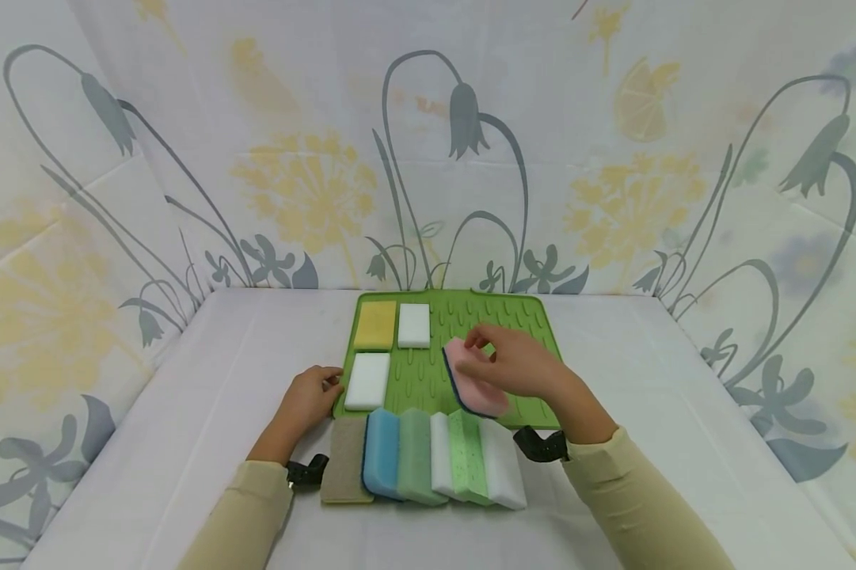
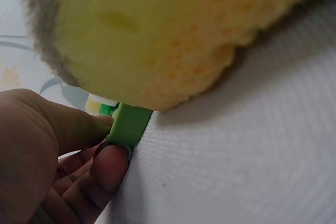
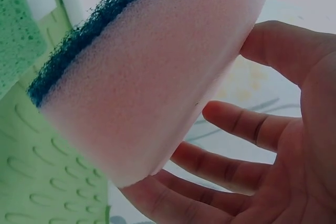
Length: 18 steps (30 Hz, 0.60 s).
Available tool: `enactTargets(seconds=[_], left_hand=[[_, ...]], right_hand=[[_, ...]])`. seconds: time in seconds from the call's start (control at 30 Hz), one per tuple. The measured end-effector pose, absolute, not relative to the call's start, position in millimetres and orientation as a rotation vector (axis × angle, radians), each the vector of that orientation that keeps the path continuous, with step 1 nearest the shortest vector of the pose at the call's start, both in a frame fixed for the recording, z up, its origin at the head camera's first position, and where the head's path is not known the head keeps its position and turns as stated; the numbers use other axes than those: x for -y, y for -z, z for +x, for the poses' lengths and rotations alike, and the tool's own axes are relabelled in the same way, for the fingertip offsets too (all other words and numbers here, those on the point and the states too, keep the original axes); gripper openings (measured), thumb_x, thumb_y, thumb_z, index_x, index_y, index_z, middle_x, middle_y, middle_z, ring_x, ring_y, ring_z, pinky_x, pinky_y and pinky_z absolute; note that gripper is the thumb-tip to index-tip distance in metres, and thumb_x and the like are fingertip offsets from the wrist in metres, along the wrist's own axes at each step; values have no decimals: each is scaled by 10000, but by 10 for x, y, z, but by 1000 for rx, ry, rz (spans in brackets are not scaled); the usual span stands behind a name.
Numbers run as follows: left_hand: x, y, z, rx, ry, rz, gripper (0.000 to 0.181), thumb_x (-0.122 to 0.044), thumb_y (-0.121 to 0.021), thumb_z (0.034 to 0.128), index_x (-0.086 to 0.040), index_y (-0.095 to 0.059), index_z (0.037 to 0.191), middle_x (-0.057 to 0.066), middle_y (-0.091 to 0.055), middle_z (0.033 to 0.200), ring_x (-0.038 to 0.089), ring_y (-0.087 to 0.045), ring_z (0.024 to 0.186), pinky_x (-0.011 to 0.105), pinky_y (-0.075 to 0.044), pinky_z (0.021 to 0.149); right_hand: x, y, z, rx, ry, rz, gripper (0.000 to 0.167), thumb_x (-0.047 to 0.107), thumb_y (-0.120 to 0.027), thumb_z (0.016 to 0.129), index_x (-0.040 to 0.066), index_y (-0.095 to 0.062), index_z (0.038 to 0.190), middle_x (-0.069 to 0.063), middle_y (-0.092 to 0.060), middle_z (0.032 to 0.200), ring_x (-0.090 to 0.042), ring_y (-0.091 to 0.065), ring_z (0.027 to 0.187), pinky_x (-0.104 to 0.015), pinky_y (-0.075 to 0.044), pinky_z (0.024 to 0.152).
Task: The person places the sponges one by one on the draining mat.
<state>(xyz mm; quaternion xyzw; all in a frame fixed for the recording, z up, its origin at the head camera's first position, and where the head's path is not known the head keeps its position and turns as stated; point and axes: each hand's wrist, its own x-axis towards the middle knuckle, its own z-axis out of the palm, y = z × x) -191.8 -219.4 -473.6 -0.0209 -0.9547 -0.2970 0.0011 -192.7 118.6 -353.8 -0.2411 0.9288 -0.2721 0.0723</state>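
Observation:
A pink sponge [image 1: 473, 388] with a dark blue scouring layer is held tilted over the right half of a green ribbed mat [image 1: 413, 384]. My right hand [image 1: 516, 362] grips it; in the right wrist view the thumb and fingers are around the pink foam [image 3: 152, 72]. At the mat's left edge, my left hand [image 1: 310, 396] pinches the rim [image 2: 128, 124] between thumb and finger. On the mat lie a yellow sponge [image 1: 375, 325], a white block [image 1: 414, 325] behind and another white block [image 1: 367, 381] in front.
Along the mat's front edge leans a row: a grey-faced sponge [image 1: 347, 459], a blue sponge [image 1: 382, 459], a pale green sponge [image 1: 415, 459], a thin white block [image 1: 440, 459], a bright green sponge [image 1: 468, 459] and a wide white block [image 1: 502, 467]. Flower-printed cloth [image 1: 428, 198] stands behind.

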Motion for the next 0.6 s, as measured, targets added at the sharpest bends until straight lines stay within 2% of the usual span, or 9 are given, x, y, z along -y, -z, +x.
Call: enactTargets(seconds=[0.2,0.6], left_hand=[[2190,4728,-1894,2994,935,-76,366,-130,-600,940,19,-608,1274,155,-658,1074,266,-644,956,407,-524,791],[2186,4720,-1891,2993,927,-85,367,-128,-602,937,26,-608,1271,157,-658,1069,280,-644,972,417,-525,799]], right_hand=[[-1083,3518,-1967,-2767,816,-714,392,514,-585,914,223,-591,1176,-3,-620,1210,-161,-599,978,-360,-500,796],[-857,3549,-2047,-2761,839,-754,387,467,-589,923,180,-600,1183,-24,-625,1171,-184,-595,1007,-389,-503,843]])
